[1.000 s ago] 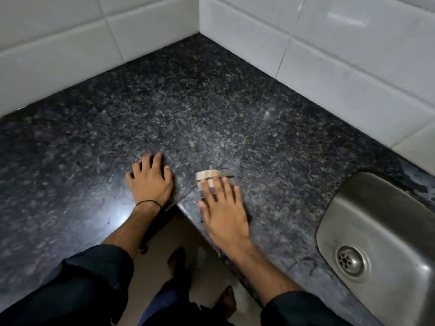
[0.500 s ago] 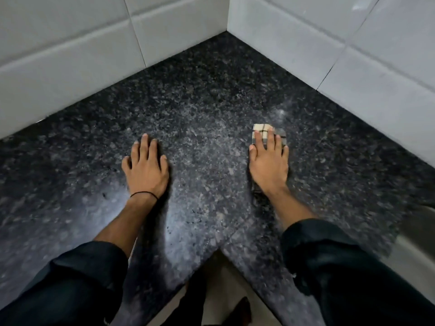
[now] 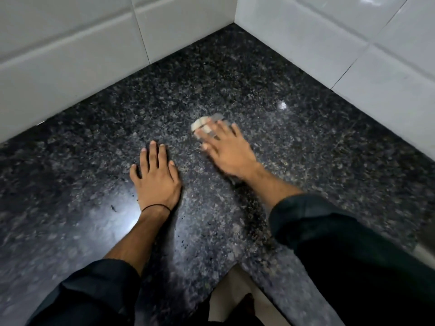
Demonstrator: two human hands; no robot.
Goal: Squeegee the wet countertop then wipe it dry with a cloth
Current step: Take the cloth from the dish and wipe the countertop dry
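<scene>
The dark speckled granite countertop [image 3: 235, 85] fills an inside corner between white tiled walls. My right hand [image 3: 227, 151] lies flat on a small folded checked cloth [image 3: 202, 123], pressing it onto the counter; only the cloth's far edge shows past my fingertips, and it is blurred by motion. To its left my left hand [image 3: 156, 177] rests flat on the counter, fingers together, with a thin black band at the wrist and nothing under it. No squeegee is in view.
White tiled walls [image 3: 70, 55] rise at the back left and back right and meet in the corner. The counter's front edge makes a notch at the bottom centre, with floor [image 3: 226, 300] below. A strip of steel sink rim [image 3: 423, 249] shows at the right edge.
My right hand has slid the cloth away from the front edge toward the corner, then leftward, closer to my left hand. The view has shifted left, so the sink is almost out of frame.
</scene>
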